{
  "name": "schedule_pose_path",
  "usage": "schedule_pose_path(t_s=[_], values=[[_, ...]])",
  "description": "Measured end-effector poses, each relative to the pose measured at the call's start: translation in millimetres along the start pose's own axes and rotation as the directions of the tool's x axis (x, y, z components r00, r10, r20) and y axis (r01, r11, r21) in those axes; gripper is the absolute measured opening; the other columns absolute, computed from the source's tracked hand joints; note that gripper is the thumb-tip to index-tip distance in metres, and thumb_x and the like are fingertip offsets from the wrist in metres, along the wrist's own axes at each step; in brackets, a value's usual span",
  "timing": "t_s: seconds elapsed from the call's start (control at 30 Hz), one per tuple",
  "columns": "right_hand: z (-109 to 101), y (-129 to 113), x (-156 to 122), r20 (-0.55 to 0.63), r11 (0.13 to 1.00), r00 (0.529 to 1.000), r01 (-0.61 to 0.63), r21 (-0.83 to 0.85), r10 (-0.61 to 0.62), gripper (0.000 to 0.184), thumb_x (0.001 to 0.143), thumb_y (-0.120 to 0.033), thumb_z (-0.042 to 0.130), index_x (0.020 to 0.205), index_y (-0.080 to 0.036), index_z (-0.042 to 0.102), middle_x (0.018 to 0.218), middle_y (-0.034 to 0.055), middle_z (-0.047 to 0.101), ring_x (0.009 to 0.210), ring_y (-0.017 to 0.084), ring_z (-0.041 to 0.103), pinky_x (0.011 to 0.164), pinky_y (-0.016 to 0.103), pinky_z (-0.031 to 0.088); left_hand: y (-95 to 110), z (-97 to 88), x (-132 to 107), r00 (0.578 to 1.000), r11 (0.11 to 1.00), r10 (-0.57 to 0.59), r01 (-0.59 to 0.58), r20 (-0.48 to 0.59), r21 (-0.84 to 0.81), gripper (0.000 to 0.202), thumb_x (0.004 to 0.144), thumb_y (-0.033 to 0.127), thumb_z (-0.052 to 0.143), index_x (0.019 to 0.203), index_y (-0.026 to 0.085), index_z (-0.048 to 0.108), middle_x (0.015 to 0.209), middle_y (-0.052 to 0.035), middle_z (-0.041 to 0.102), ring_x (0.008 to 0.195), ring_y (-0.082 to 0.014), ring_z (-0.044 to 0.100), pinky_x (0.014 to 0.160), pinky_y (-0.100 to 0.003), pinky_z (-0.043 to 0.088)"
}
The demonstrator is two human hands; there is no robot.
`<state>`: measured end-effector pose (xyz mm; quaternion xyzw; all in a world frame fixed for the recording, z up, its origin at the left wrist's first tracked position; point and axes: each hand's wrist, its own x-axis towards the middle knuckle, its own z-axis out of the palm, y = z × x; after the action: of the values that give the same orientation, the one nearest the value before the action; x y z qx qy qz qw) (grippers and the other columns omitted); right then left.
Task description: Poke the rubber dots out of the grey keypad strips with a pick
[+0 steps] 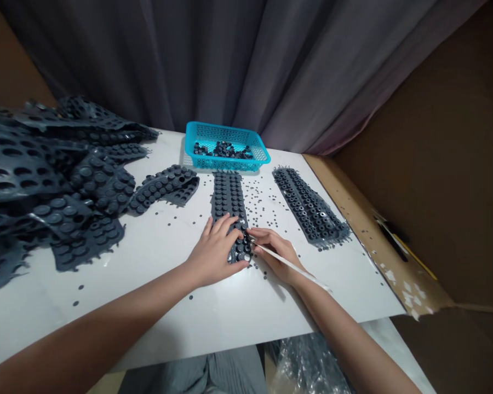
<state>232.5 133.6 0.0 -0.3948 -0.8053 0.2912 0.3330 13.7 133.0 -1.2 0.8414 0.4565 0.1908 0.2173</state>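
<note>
The rubber strip (229,200) lies flat in the middle of the worktop (230,317), with its long side running from the person toward 12 o'clock. It is dark grey and covered with rows of small round caps. The left hand (216,249) rests on its near end with the fingers spread and pressed flat on the caps. The right hand (275,254) is at 3 o'clock of that end and pinches a thin white stick (296,268) between thumb and fingers. The tip of the stick touches the edge of the strip.

I judge the strip to be light, soft and floppy. It would bend and sag if it were lifted at one end, and it is not fragile. Its thin torn edge looks weak, so the better hold is across the full width, on the caps, or flat under a palm.

A blue basket (225,128) with loose rubber caps (224,149) stands at 12 o'clock, just beyond the far end of the strip. A second strip (310,208) lies at 2 o'clock, apart from the first. A short curved strip (164,186) is at 10 o'clock, and a pile of perforated rubber sheets (45,180) is at 9 o'clock. Small dark rubber dots (267,202) are scattered around the strips.
</note>
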Motion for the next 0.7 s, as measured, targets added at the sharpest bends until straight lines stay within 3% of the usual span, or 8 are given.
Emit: schedule_pose_path(t_s=[0.17,0.27,0.37,0.43,0.6,0.7], values=[[1,2,3,0.018,0.998,0.999,0.036,-0.048,-0.035,0.005,0.092,-0.025,0.055,0.093,-0.022,0.059,0.121,0.0106,0.065,0.118,0.021,0.057,0.096,0.042,0.051,-2,1.6,0,1.0,1.0,0.016,-0.016,-0.021,0.005,0.042,0.079,0.052,0.061,0.11,0.024,0.052,0.15,-0.0098,0.033,0.143,-0.032,0.018,0.115,-0.061,0.011],[2,7,6,0.037,0.979,0.991,0.137,-0.149,-0.133,0.005,0.091,-0.024,0.056,0.094,-0.021,0.059,0.12,0.0108,0.066,0.117,0.022,0.058,0.095,0.042,0.052,-2,1.6,0,1.0,1.0,0.015,-0.015,-0.017,0.005,0.042,0.079,0.052,0.061,0.11,0.024,0.052,0.15,-0.0096,0.033,0.143,-0.0321,0.017,0.115,-0.061,0.01],[2,14,9,0.096,0.889,0.949,0.313,-0.335,-0.299,0.007,0.092,-0.022,0.055,0.093,-0.021,0.061,0.12,0.0108,0.067,0.113,0.022,0.061,0.093,0.042,0.054,-1,0.3,0,1.0,1.0,0.013,-0.013,-0.007,0.002,0.041,0.08,0.051,0.061,0.109,0.024,0.052,0.15,-0.0103,0.033,0.143,-0.0324,0.018,0.115,-0.061,0.01],[2,16,10,0.144,0.825,0.93,0.368,-0.43,-0.339,0.009,0.093,-0.02,0.053,0.094,-0.021,0.062,0.124,0.0109,0.065,0.113,0.022,0.061,0.093,0.041,0.055,0,-0.5,0,1.0,1.0,0.011,-0.011,-0.008,-0.002,0.042,0.079,0.051,0.062,0.109,0.023,0.052,0.15,-0.0107,0.033,0.143,-0.0329,0.018,0.115,-0.061,0.01],[-4,15,14,0.168,0.833,0.944,0.329,-0.444,-0.284,0.019,0.095,-0.02,0.046,0.099,-0.023,0.064,0.128,0.0102,0.062,0.112,0.023,0.061,0.092,0.043,0.055,1,-1.3,0,1.0,1.0,0.008,-0.008,-0.012,0.002,0.04,0.078,0.05,0.063,0.106,0.023,0.054,0.149,-0.0106,0.034,0.143,-0.0334,0.019,0.115,-0.061,0.01],[-12,16,16,0.033,0.901,0.985,0.166,-0.4,-0.167,0.023,0.096,-0.025,0.043,0.106,-0.025,0.063,0.126,0.0083,0.063,0.11,0.022,0.063,0.093,0.043,0.054,1,-1.8,0,1.0,1.0,0.009,-0.009,-0.01,-0.01,0.039,0.078,0.051,0.062,0.104,0.023,0.055,0.15,-0.0105,0.033,0.143,-0.0339,0.017,0.115,-0.062,0.009]])
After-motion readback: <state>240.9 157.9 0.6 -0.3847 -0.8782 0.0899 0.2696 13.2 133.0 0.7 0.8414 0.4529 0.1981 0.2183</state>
